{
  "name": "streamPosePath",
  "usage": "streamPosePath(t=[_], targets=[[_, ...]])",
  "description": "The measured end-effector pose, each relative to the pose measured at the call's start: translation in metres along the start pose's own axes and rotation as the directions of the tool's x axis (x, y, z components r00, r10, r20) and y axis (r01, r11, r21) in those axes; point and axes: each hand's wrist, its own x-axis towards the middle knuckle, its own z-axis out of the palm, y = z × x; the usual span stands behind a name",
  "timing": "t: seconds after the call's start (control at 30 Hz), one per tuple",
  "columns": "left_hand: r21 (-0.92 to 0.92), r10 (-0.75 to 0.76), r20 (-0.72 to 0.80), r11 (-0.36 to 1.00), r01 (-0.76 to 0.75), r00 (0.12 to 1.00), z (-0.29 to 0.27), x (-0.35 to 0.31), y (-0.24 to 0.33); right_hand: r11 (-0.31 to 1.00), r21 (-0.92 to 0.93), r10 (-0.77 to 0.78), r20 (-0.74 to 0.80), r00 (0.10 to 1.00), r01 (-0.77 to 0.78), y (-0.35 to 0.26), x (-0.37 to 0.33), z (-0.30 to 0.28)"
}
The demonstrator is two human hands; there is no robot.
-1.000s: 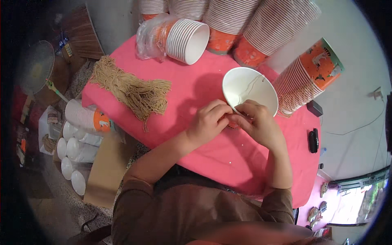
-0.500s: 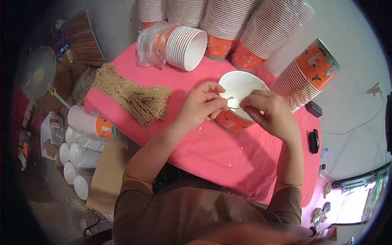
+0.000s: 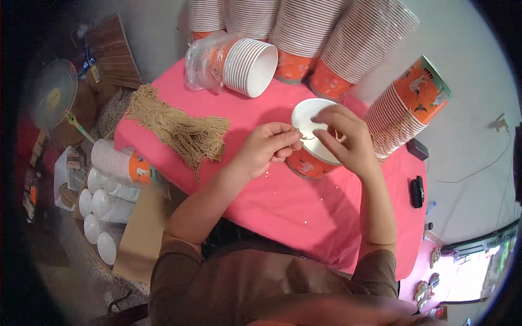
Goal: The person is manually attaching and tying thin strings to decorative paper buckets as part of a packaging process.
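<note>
- The left hand point(image 3: 270, 148) pinches a thin string point(image 3: 305, 138) between the thumb and the first finger, near the rim of the paper tub; its other fingers are curled.
- The right hand point(image 3: 350, 136) is over the opening of the same tub, with thumb and fingers spread apart and bent. I cannot tell if the string also touches it.
- The paper tub point(image 3: 307, 164) is on the table, in front of the person and just below the two hands. It is orange outside and white inside, and its opening looks upward.
- The table point(image 3: 272, 212) is covered with a pink cloth, on which some small white bits lie.
- To the left, a bundle of tan yarn point(image 3: 179, 127) lies on the cloth, well apart from the hands.
- Behind it, a short stack of tubs point(image 3: 239, 62) lies on its side, partly in clear plastic.
- At the back, tall stacks point(image 3: 304, 32) of similar tubs stand near the wall.
- To the right, another tall stack point(image 3: 399, 106) appears tilted, with tan strings across its lower part.
- Beside this stack is a small black box point(image 3: 417, 149); nearer to the person is a small black object point(image 3: 417, 192).
- On the lower left, white cups point(image 3: 100, 202) are beside a cardboard flap point(image 3: 144, 233).
</note>
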Motion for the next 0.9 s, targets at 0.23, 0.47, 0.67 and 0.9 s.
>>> streamPosePath(t=[0.23, 0.47, 0.67, 0.9], targets=[[-0.071, -0.090, -0.028, 0.994, 0.088, 0.996, 0.004, -0.002, 0.002, 0.976, -0.120, -0.184, -0.007, 0.983, 0.182, 0.000, -0.007, 0.013], [-0.100, -0.072, 0.062, 0.992, 0.078, 0.995, -0.001, -0.004, 0.006, 0.943, -0.223, -0.247, 0.027, 0.969, 0.247, 0.000, -0.005, 0.003], [0.394, 0.216, 0.071, 0.891, -0.226, 0.974, -0.003, -0.003, -0.005, 0.982, -0.161, -0.094, 0.012, 0.995, 0.095, -0.008, -0.004, -0.015], [0.412, 0.257, 0.050, 0.875, -0.254, 0.965, 0.005, -0.006, 0.000, 0.968, -0.136, -0.204, 0.073, 0.976, 0.213, -0.011, 0.004, -0.008]])
